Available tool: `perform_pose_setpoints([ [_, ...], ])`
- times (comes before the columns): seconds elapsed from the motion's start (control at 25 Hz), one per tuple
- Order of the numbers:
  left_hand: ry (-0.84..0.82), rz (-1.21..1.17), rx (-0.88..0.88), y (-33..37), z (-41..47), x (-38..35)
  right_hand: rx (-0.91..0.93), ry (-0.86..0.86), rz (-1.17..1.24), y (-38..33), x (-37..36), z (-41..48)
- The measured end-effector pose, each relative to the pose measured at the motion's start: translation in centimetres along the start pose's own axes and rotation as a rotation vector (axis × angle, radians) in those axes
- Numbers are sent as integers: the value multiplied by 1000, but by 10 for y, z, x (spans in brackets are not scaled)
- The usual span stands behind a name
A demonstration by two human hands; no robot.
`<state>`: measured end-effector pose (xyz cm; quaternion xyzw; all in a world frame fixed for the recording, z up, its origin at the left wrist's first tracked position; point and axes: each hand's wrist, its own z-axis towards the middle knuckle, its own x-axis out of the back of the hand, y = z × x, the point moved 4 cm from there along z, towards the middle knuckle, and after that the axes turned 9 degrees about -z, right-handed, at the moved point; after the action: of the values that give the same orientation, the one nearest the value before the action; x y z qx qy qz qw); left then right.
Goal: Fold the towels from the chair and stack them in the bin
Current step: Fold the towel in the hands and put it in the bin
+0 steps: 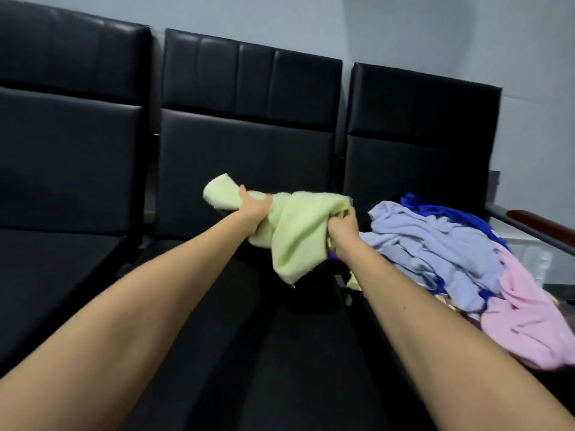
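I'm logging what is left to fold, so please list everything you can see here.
green towel: one, pale green, crumpled, held above the middle seat
light blue towel: at least one, crumpled, in the pile on the right seat
dark blue towel: one, at the back of the pile
pink towel: one, near right of the pile
seats: three, black padded, side by side
armrest: one, brown-topped, right of the pile
wall: pale grey, behind the seats
left hand: grips the green towel's left end
right hand: grips its right end

Pale green towel [295, 231]: matt, napped cloth. Black padded chairs [249, 144] beyond it: smooth leather-like, faint sheen. Right of right hand [342, 228]: fleecy lilac-and-pink towel heap [441, 247]; glossy brown wooden armrest [538, 219].
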<state>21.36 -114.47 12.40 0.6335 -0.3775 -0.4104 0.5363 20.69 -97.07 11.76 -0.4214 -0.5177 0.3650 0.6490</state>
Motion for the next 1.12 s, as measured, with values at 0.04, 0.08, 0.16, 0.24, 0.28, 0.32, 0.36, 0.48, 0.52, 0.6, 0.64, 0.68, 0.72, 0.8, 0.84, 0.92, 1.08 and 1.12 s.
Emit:
perform_pose_setpoints([
  [0.04, 87, 279, 26, -12, -5, 18, 32, -19, -196, 3, -18, -4],
  [0.08, 164, 490, -1, -22, -8, 41, 47, -58, -396, 10, -37, -13],
  [0.16, 58, 700, -133, -52, -16, 64, 38, -125, -555, 24, -64, -36],
  [0.24, -189, 699, -128, -97, -41, 72, 101, -130, -503, 32, -80, -60],
  [0.28, -273, 776, -147, -116, -55, 75, 151, -138, -432, 36, -85, -72],
  [0.32, -314, 928, -217, -134, -62, 83, 186, -159, -358, 41, -88, -82],
  [0.36, -310, 1084, -325, -145, -67, 88, 199, -175, -307, 47, -88, -90],
  [0.48, -167, 1026, -434, -129, -66, 97, 183, -111, -462, 60, -69, -92],
  [0.52, -120, 919, -451, -119, -64, 100, 180, -42, -518, 61, -58, -88],
  [0.6, 8, 769, -612, -92, -69, 105, 218, 92, -475, 55, -41, -81],
  [0.64, 77, 681, -691, -78, -74, 110, 253, 148, -446, 50, -37, -79],
  [0.68, 132, 595, -742, -67, -78, 114, 287, 214, -472, 45, -37, -79],
  [0.72, 153, 525, -755, -60, -82, 115, 314, 281, -518, 39, -36, -82],
  [0.8, 128, 458, -654, -55, -81, 111, 415, 298, -520, 31, -40, -85],
  [0.84, 119, 403, -560, -57, -77, 110, 485, 155, -453, 28, -49, -87],
  [0.92, 118, 180, -303, -68, -69, 108, 527, -387, -428, 31, -78, -100],
  [1.08, -226, -76, 2, -70, -73, 99, 481, -663, -568, 47, -118, -120],
  [1.12, -337, 120, -52, -65, -76, 98, 458, -520, -445, 44, -117, -117],
])
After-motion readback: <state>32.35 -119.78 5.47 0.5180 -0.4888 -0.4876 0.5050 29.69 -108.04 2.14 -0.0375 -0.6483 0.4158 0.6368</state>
